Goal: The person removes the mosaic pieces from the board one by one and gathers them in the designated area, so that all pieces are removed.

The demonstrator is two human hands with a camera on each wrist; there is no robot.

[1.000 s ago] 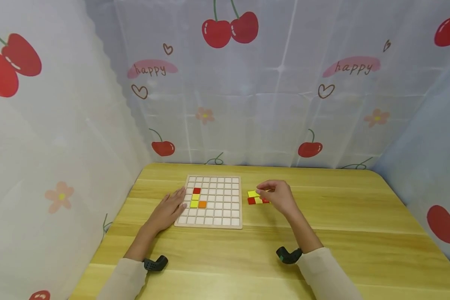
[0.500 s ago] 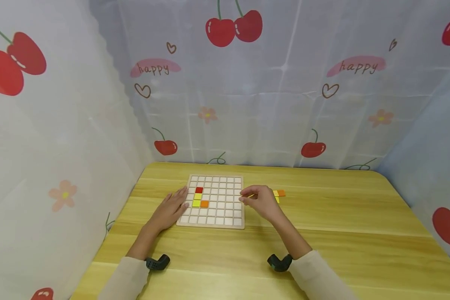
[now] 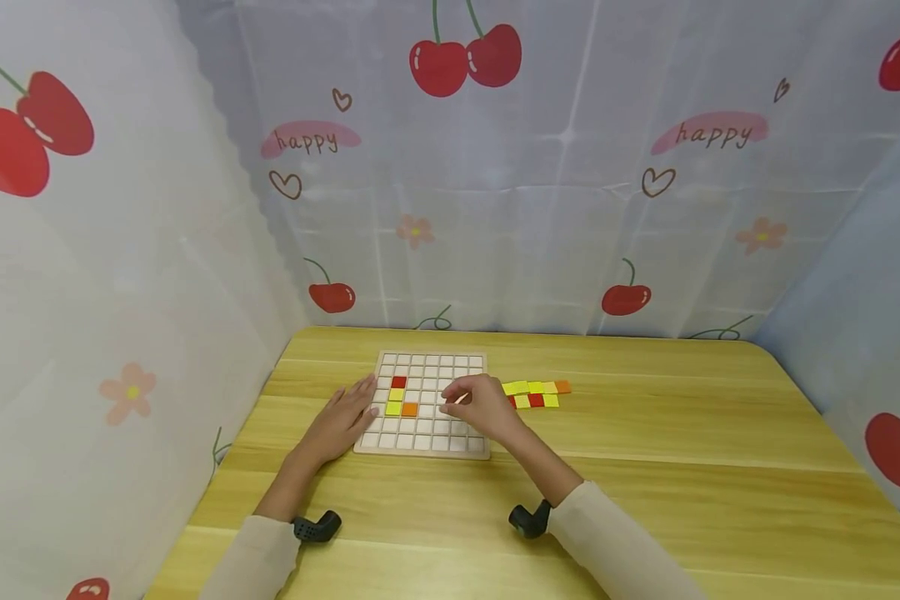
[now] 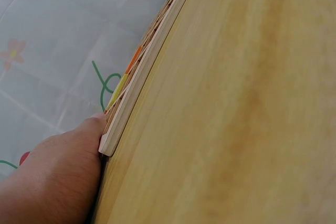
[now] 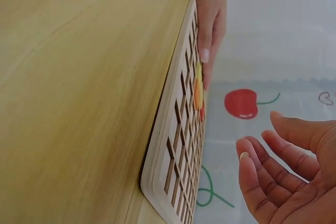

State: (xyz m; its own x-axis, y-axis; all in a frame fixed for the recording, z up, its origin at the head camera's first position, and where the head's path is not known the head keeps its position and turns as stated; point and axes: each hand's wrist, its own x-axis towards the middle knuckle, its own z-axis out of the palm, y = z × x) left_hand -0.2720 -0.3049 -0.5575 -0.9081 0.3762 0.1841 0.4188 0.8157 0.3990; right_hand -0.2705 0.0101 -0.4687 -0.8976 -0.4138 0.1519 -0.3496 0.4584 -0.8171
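Grid board (image 3: pixel 423 425), lower centre of frame: four seated tiles (image 3: pixel 396 394), most cells bare; looks early. Loose tiles (image 3: pixel 536 401) remain, lower right of centre on tabletop (image 3: pixel 420 517). Left hand (image 3: pixel 343 419) flat, fingers straight, at board's left edge; right hand (image 3: pixel 482 406) above board, fingertips close, can't tell if pinching anything.

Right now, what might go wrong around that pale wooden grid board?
The left grip might shift the board, whose edge it touches. The right grip hovers over the board and might bump the orange square tile there. Swinging right, it could scatter the loose red, yellow and orange square tiles nearby.
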